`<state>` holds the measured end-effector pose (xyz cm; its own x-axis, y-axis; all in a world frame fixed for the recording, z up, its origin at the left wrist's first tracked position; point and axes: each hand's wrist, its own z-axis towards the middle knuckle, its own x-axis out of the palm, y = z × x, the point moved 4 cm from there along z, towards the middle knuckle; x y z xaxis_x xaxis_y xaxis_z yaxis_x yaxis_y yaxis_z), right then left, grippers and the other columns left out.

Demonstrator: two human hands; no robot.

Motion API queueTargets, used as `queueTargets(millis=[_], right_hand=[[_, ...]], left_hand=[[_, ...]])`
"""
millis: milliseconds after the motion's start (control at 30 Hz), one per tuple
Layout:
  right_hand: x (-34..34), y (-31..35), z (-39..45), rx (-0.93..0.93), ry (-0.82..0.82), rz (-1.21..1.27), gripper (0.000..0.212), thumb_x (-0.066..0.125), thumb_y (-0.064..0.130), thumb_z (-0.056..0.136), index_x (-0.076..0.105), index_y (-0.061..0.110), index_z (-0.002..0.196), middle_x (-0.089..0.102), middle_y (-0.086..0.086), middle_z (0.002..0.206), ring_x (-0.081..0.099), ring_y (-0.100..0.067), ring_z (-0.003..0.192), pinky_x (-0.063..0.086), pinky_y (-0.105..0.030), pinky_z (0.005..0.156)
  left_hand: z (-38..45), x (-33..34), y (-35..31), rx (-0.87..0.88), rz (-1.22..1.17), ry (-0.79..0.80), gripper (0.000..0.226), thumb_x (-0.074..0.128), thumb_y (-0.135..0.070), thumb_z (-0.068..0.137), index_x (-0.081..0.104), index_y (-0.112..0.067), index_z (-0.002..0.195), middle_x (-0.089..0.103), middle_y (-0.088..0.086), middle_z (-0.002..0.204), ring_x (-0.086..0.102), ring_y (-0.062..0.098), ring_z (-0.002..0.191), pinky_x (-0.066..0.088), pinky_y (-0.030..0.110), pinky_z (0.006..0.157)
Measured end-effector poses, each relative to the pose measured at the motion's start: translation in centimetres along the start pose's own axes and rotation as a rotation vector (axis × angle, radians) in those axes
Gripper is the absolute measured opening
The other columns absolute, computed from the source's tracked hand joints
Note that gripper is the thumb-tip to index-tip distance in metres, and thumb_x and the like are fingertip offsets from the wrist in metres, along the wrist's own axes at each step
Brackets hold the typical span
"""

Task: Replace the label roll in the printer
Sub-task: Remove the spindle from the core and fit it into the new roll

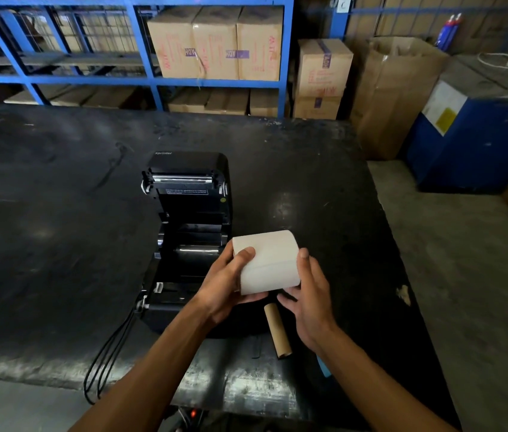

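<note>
A black label printer stands on the dark table with its lid tipped up and back, so the roll bay lies open and holds no roll. Just right of the bay, above the table, a full white label roll is held between my two hands. My left hand grips its left end and underside. My right hand presses against its right end with the thumb on top. An empty brown cardboard core lies on the table below the roll, between my wrists.
Black cables run from the printer's near left corner over the table's front edge. Blue shelving with cardboard boxes stands behind the table. A blue machine and a tall open carton are on the floor at right.
</note>
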<state>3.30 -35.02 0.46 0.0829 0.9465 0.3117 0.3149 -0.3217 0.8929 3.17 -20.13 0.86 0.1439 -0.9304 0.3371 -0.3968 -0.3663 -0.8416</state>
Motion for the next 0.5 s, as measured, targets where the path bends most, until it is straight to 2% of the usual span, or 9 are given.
queueTargets(millis=[67,133,233,300,333,367,433,500], right_hand=[[-0.1,0.4,0.3,-0.024,-0.055,0.067,0.024,0.061,0.036,0.090,0.062,0.026,0.112,0.068,-0.004,0.118,0.064,-0.024,0.110,0.055,-0.041,0.085],[-0.5,0.6,0.8,-0.020,-0.084,0.127,0.028,0.065,0.029,0.089,0.062,0.019,0.115,0.069,-0.008,0.117,0.066,-0.024,0.109,0.058,-0.039,0.081],[-1.7,0.5,1.5,0.041,-0.099,0.211,0.025,0.063,0.031,0.091,0.063,0.019,0.113,0.066,-0.010,0.119,0.062,-0.027,0.113,0.056,-0.047,0.087],[-2.8,0.2,1.9,0.106,-0.094,0.288,0.023,0.063,0.033,0.091,0.063,0.020,0.110,0.063,-0.012,0.121,0.060,-0.030,0.115,0.053,-0.053,0.092],[-3.3,0.1,2.0,0.132,-0.085,0.332,0.026,0.063,0.033,0.091,0.062,0.020,0.113,0.061,-0.013,0.123,0.059,-0.031,0.116,0.052,-0.056,0.093],[-3.8,-0.1,2.1,0.153,-0.075,0.369,0.030,0.063,0.033,0.091,0.061,0.020,0.117,0.059,-0.014,0.125,0.058,-0.032,0.116,0.052,-0.057,0.093],[-4.9,-0.4,2.3,0.173,-0.058,0.422,0.035,0.063,0.035,0.090,0.059,0.021,0.122,0.056,-0.015,0.129,0.056,-0.035,0.119,0.052,-0.058,0.093],[-5.9,-0.6,2.4,0.182,-0.048,0.455,0.035,0.062,0.037,0.090,0.058,0.024,0.122,0.054,-0.016,0.131,0.054,-0.037,0.121,0.050,-0.059,0.096]], left_hand=[[0.0,1.0,-0.5,0.022,0.055,0.016,0.028,0.061,-0.035,0.092,0.060,-0.034,0.120,0.062,0.010,0.128,0.063,0.031,0.112,0.058,0.054,0.082],[-0.1,1.7,-0.9,0.020,0.104,0.029,0.030,0.061,-0.035,0.091,0.058,-0.033,0.121,0.059,0.010,0.131,0.063,0.029,0.112,0.059,0.053,0.082],[0.2,1.9,-1.4,-0.017,0.222,0.090,0.037,0.056,-0.048,0.092,0.054,-0.038,0.127,0.059,0.003,0.130,0.061,0.028,0.115,0.054,0.058,0.088],[0.3,1.6,-1.4,-0.041,0.227,0.113,0.035,0.043,-0.062,0.092,0.057,-0.047,0.120,0.060,-0.007,0.125,0.059,0.025,0.115,0.046,0.057,0.098],[0.5,1.2,-1.2,-0.042,0.198,0.092,0.033,0.038,-0.064,0.092,0.057,-0.049,0.115,0.060,-0.009,0.122,0.059,0.025,0.115,0.044,0.054,0.100],[0.8,0.6,-0.5,-0.039,0.188,0.034,0.035,0.036,-0.063,0.094,0.055,-0.047,0.119,0.060,-0.007,0.121,0.059,0.026,0.114,0.046,0.051,0.097],[1.2,-0.8,1.8,-0.024,0.285,-0.141,0.042,0.041,-0.051,0.098,0.049,-0.032,0.135,0.061,0.003,0.121,0.063,0.027,0.104,0.054,0.044,0.083],[0.8,-2.2,5.0,0.026,0.712,-0.260,0.044,0.051,-0.036,0.097,0.048,-0.016,0.136,0.066,0.010,0.117,0.067,0.028,0.095,0.056,0.042,0.082]])
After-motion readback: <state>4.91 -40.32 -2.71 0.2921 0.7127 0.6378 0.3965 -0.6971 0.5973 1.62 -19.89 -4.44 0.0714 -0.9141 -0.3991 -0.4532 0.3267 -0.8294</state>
